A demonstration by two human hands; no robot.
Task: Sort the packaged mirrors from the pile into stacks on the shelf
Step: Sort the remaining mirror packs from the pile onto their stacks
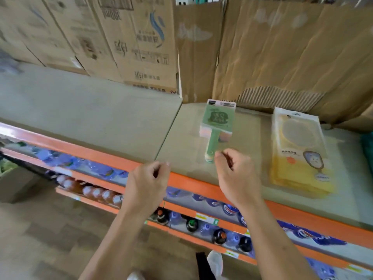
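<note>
A stack of green packaged hand mirrors (218, 123) lies on the top shelf (101, 118), handles pointing towards me. To its right lies a stack of yellow packaged mirrors (300, 150). My right hand (234, 174) hovers just in front of the green stack's handle end, fingers loosely curled and holding nothing. Over the shelf's orange front edge, my left hand (148, 182) is loosely curled too and holds nothing.
Flattened cardboard boxes (141, 43) line the back of the shelf. Lower shelves (201, 219) below the orange edge hold rows of bottled drinks. A dark green object (368, 152) shows at the far right edge. The floor (50, 239) is wood-patterned.
</note>
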